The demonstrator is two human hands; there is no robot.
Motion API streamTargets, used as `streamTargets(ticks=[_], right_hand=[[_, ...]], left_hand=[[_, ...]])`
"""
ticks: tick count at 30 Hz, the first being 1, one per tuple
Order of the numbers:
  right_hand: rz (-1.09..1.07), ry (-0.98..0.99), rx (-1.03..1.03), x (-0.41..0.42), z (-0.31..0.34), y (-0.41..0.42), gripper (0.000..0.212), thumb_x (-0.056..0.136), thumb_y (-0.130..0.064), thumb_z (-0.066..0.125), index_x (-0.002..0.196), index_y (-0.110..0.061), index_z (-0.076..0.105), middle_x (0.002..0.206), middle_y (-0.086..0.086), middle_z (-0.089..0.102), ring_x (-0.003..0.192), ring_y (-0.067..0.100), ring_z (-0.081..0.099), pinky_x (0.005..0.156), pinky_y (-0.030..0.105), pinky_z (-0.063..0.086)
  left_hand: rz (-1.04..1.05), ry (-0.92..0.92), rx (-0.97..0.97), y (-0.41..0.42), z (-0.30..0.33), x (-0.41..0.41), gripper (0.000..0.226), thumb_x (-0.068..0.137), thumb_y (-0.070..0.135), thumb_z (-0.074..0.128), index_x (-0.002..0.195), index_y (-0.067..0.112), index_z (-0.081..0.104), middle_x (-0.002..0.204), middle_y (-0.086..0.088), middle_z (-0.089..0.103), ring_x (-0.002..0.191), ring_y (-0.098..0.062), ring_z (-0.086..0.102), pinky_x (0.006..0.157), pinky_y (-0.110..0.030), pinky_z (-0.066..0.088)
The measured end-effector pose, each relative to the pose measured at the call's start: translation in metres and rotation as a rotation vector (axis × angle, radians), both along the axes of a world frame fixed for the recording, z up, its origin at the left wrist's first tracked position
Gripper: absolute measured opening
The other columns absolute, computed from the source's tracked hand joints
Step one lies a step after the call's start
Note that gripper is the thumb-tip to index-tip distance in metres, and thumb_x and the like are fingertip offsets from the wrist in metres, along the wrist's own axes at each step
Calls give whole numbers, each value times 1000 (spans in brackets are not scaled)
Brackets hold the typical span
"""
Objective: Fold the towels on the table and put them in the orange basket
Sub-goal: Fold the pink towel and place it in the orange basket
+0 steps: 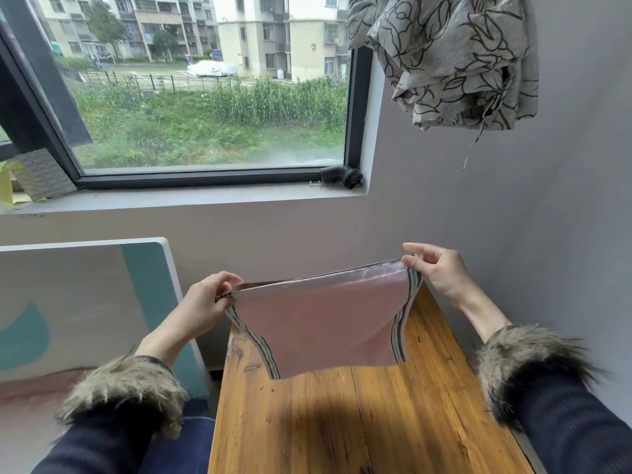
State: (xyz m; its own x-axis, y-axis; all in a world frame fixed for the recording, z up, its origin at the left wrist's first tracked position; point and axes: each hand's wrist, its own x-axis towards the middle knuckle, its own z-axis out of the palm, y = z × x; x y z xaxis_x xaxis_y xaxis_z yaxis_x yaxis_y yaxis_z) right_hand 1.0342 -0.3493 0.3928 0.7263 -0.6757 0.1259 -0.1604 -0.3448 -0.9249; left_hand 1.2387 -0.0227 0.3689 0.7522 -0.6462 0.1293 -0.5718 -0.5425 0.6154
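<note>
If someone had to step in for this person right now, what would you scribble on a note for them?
Left hand: pinching the towel's upper left corner.
Right hand: pinching the upper right corner.
Towel: pink with striped side edges, held up stretched between both hands over the far end of the wooden table; its lower edge hangs just above the tabletop.
Done: it looks already doubled over, as two layers show along the top edge.
Left: finish folding it, then put it in the orange basket. The basket is out of view, and so are any other towels, so look around for them first.
</note>
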Motion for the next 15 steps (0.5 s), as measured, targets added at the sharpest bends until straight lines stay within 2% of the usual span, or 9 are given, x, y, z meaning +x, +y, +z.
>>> streamTargets(ticks=[1,3,6,9,12,15], right_hand=[[38,55,23,0,-2,-4,29,83,-11,68,111,-13,64,78,-10,59,76,2,55,79,11,42],[140,164,91,-2,-6,-9,27,83,-6,66,110,-6,65,78,-2,61,66,-2,58,74,14,47],[249,250,179,-2,-12,-9,11,83,1,63,91,-5,68,74,5,57,57,2,55,62,13,48],[192,252,127,7,-17,-8,10,84,-2,64,78,-10,64,71,5,57,64,12,54,62,17,47],[86,264,29,22,-26,-16,15,84,-9,67,71,-15,61,73,7,60,72,22,54,72,35,48],[13,255,-39,32,-31,-18,18,85,-14,66,70,-18,58,68,1,57,65,15,53,59,29,52]], left_hand=[[-1,-21,31,-1,-1,2,24,85,-1,60,104,14,64,91,-4,58,87,-18,54,83,-25,39],[6,-37,55,-2,-4,5,19,85,-2,60,100,6,68,93,-5,55,89,-18,53,84,-24,39],[46,-38,73,-1,-11,10,14,84,-2,62,94,4,71,90,-6,54,87,-22,55,80,-22,36],[119,-13,28,-5,-19,16,11,83,3,64,92,4,71,91,-9,58,87,-23,55,81,-25,37],[206,79,-77,-11,-24,23,9,86,12,64,92,7,67,89,-7,63,85,-21,56,77,-26,37],[260,147,-192,-17,-30,30,8,87,14,63,92,8,63,83,-5,62,79,-19,54,71,-26,37]])
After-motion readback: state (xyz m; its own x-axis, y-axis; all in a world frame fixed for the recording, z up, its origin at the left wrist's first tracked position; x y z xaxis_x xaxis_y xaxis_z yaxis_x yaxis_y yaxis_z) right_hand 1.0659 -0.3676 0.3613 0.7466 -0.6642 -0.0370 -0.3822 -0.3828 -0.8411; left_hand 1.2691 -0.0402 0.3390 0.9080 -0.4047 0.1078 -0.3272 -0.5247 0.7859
